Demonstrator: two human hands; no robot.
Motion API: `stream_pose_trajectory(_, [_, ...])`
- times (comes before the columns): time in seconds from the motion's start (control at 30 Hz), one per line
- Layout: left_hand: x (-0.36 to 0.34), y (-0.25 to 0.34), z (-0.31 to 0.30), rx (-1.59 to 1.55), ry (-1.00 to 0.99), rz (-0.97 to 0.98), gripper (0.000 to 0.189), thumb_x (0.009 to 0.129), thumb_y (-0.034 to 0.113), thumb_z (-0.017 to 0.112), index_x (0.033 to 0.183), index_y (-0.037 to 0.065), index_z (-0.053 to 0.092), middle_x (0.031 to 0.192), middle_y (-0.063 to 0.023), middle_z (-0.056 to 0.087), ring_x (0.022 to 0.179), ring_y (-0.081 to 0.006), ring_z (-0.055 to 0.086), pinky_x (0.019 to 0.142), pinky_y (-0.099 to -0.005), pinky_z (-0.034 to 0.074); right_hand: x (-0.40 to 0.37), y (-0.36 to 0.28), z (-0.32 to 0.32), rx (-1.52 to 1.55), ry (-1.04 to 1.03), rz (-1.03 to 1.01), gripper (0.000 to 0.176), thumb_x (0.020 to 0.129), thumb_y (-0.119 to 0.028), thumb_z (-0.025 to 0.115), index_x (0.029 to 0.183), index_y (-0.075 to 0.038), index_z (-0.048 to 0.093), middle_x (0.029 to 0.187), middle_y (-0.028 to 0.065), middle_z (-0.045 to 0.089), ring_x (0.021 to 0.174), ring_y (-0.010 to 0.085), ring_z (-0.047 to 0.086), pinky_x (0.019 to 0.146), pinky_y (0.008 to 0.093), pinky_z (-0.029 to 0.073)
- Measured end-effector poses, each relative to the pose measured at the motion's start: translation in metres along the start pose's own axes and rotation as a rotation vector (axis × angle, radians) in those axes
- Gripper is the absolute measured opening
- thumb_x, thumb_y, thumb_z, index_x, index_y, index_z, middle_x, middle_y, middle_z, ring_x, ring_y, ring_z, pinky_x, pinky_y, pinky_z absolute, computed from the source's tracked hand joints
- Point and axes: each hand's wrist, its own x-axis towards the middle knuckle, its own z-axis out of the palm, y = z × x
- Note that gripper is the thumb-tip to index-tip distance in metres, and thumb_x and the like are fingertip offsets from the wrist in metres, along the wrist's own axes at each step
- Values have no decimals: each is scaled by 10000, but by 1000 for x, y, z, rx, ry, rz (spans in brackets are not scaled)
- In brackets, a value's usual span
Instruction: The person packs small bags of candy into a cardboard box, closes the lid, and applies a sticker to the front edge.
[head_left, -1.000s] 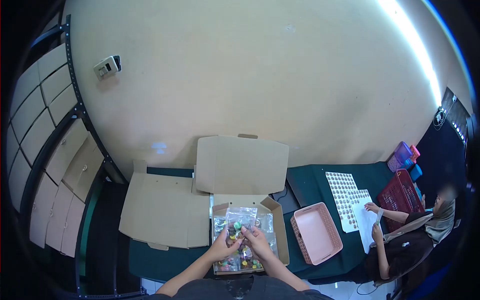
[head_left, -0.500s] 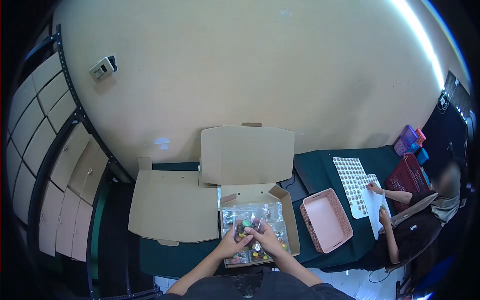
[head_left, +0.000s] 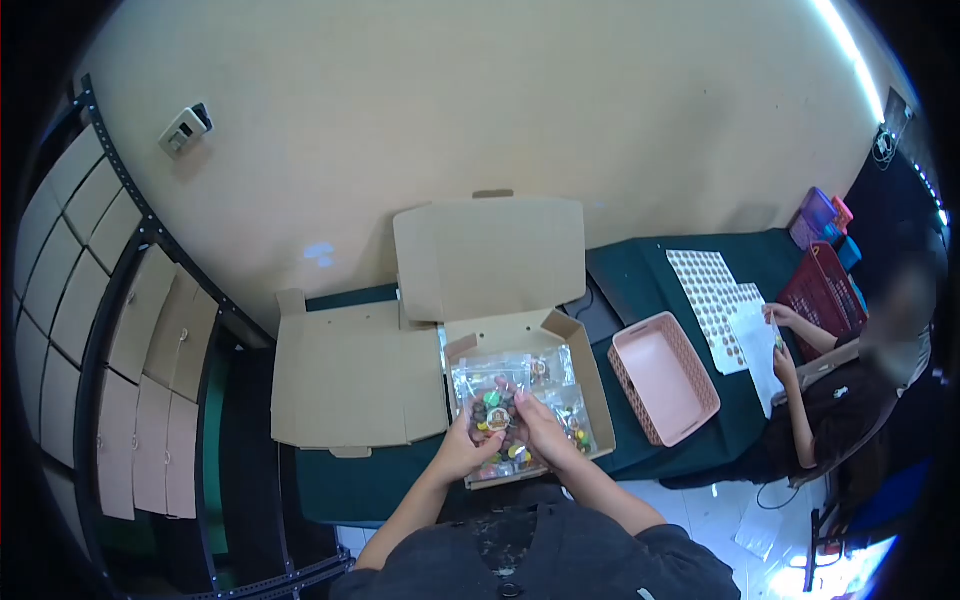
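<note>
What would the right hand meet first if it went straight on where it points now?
The right hand points forward and to the left, so it would first push into the clear zip bag it holds; beyond that, perhaps the open cardboard box, though depth is unclear.

No readable text or numbers from my end: the round label (head_left: 498,420) on the clear bag (head_left: 490,374) over the open carton (head_left: 600,405) is printed, but too small to make out. Same for the rows of round stickers (head_left: 703,305) on the sheet near the tabletop (head_left: 738,405) back edge, toward its right end. I also log a small white mark (head_left: 841,393) on a co-worker's dark clothing (head_left: 830,425), illegible.
</note>
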Motion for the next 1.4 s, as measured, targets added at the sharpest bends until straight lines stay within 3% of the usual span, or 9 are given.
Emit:
stream_pose_trajectory(0.1, [-4, -2, 3, 17, 86, 45, 476, 874, 107, 553, 1294, 40, 339, 1057, -72, 532, 874, -130, 566, 757, -245, 482, -7, -2, -7, -212, -175, 22, 511, 926, -240, 491, 1367, -83, 288, 1121, 70, 532, 872, 120, 569, 706, 260, 485])
stream_pose_trajectory(0.3, [-4, 0, 3, -224, 149, -76, 389, 915, 188, 502, 1248, 22, 390, 1061, -63, 533, 892, -111, 558, 759, -246, 476, -8, -1, -4, -13, -89, 5, 460, 924, -186, 491, 1344, -85, 333, 1028, 38, 538, 761, 121, 569, 579, 241, 465])
stream_pose_trajectory(0.47, [-6, -4, 9, 61, 48, 67, 465, 854, 67, 571, 1263, 31, 353, 1161, -88, 475, 1008, -143, 514, 831, -267, 460, -8, 2, -9, -95, -22, 17, 351, 918, -250, 506, 1206, -58, 453, 914, 36, 569, 723, 127, 582, 561, 243, 467])
stream_pose_trajectory(0.67, [-12, 7, 14, 175, -142, -5, 589, 793, 37, 631, 1291, 28, 316, 1234, -107, 422, 1089, -150, 463, 824, -254, 457, -7, -12, -13, -94, 124, -434, 216, 885, -159, 563, 1028, 0, 589, 958, 94, 643, 794, 124, 607, 686, 243, 494])
stream_pose_trajectory(0.83, [4, -3, -5, 153, 98, 135, 206, 841, 69, 607, 1030, -15, 607, 937, -81, 634, 897, -120, 580, 811, -261, 451, -20, -15, -9, -528, 81, -441, 172, 821, -113, 638, 941, 6, 667, 871, 79, 670, 798, 98, 600, 721, 234, 469])
stream_pose_trajectory(1.07, [-2, 21, -11, 204, 22, 89, 330, 906, 158, 526, 1192, -6, 535, 825, -89, 667, 818, -152, 626, 814, -268, 444, -22, 3, -13, -427, 0, -179, 234, 859, -185, 602, 979, 10, 655, 830, 73, 663, 786, 90, 590, 723, 240, 460])
stream_pose_trajectory(1.2, [-7, 30, -28, 195, -148, 19, 486, 938, 197, 457, 1364, 20, 304, 1160, -145, 553, 978, -166, 582, 904, -296, 397, -19, 2, -20, -413, -167, -134, 296, 905, -245, 533, 1032, 2, 636, 796, 64, 656, 776, 98, 590, 729, 248, 464])
stream_pose_trajectory(1.33, [-3, 24, -16, 313, 133, 250, 483, 929, 239, 471, 1328, -4, 350, 1260, -152, 454, 1197, -217, 416, 988, -329, 331, -19, -8, -18, -428, 9, -114, 318, 916, -253, 509, 1055, 9, 623, 891, 95, 653, 834, 113, 592, 766, 261, 466])
stream_pose_trajectory(1.4, [-1, 12, -21, 359, 182, 268, 536, 891, 283, 541, 1309, -3, 366, 1265, -158, 444, 1181, -226, 434, 1005, -338, 313, -12, -2, -18, -487, 129, -460, 329, 923, -282, 489, 1073, -21, 624, 929, 93, 638, 837, 138, 582, 783, 298, 456])
